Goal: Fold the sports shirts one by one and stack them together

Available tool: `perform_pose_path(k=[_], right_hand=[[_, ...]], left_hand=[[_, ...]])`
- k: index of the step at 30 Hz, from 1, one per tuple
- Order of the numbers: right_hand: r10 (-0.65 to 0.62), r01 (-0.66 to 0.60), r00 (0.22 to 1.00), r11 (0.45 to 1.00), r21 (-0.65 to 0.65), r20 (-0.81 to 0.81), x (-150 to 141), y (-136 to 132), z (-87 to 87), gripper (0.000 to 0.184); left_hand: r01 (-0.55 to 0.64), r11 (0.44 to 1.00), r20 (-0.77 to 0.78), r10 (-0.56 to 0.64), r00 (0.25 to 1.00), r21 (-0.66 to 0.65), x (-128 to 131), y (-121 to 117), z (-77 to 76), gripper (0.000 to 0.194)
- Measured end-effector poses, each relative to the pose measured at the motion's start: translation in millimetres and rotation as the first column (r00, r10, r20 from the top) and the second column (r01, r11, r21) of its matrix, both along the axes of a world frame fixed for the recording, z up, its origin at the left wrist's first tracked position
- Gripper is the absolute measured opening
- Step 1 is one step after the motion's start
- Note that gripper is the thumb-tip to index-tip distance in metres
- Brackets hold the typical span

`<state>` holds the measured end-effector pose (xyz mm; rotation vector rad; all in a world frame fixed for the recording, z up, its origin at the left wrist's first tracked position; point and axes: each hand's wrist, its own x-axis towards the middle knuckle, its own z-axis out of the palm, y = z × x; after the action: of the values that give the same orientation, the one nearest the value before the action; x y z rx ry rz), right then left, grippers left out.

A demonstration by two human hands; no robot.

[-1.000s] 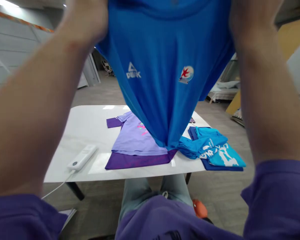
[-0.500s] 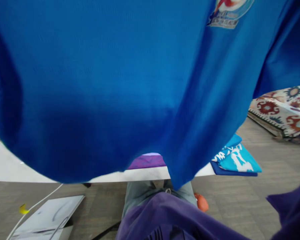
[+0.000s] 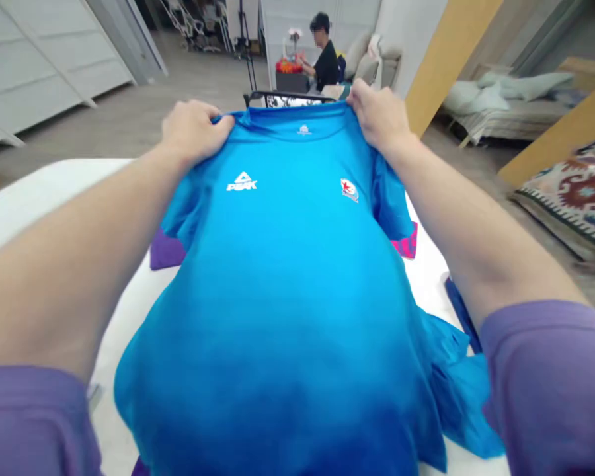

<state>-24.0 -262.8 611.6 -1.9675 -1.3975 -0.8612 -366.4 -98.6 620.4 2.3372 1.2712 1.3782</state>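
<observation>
A blue T-shirt (image 3: 287, 264) with a white logo and a small badge on its chest spreads out before me, collar at the far end. My left hand (image 3: 194, 130) is closed on its left shoulder, beside the neckline. At the opposite shoulder my right hand (image 3: 378, 114) pinches the cloth the same way. Between both hands the collar is stretched nearly straight. The lower part billows toward me, over the white table (image 3: 79, 178). Purple cloth (image 3: 166, 251) and a pink striped piece (image 3: 405, 242) peek out from beneath the sleeves.
Another blue garment (image 3: 469, 390) lies at the table's right, close to a dark blue folded item (image 3: 461, 311). Beyond the table a person (image 3: 324, 56) sits. A patterned cushion-like bundle (image 3: 575, 198) is at the right, and white cabinets (image 3: 44, 66) line the left.
The shirt has swung down and away from in front of my face, where it filled the upper view. Both hands and the room behind now show.
</observation>
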Motion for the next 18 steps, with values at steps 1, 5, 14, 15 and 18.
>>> perform_pose_path(k=[1,5,14,15,18], right_hand=[[-0.01,0.008,0.999,0.999,-0.048,-0.049,0,12,-17.9,0.047],[0.013,-0.042,0.988,0.981,-0.191,-0.153,13,37,-74.4,0.045],[-0.099,0.026,0.983,0.908,-0.417,-0.154,122,-123,-106.0,0.055],[-0.11,0.015,0.98,0.871,-0.491,-0.164,123,-162,-117.6,0.051],[-0.078,-0.099,0.966,0.771,-0.629,-0.248,102,-281,-172.7,0.036]], left_hand=[[-0.018,0.999,-0.057,0.016,0.998,-0.031,5,10,-13.9,0.034],[-0.071,0.992,-0.149,0.055,0.987,-0.106,15,32,-73.8,0.029],[0.198,0.97,-0.29,-0.151,0.945,0.14,74,-15,-99.9,0.071],[0.291,0.952,-0.343,-0.242,0.907,0.098,86,-41,-103.0,0.067],[0.509,0.854,-0.534,-0.48,0.696,-0.104,124,-147,-129.8,0.048]])
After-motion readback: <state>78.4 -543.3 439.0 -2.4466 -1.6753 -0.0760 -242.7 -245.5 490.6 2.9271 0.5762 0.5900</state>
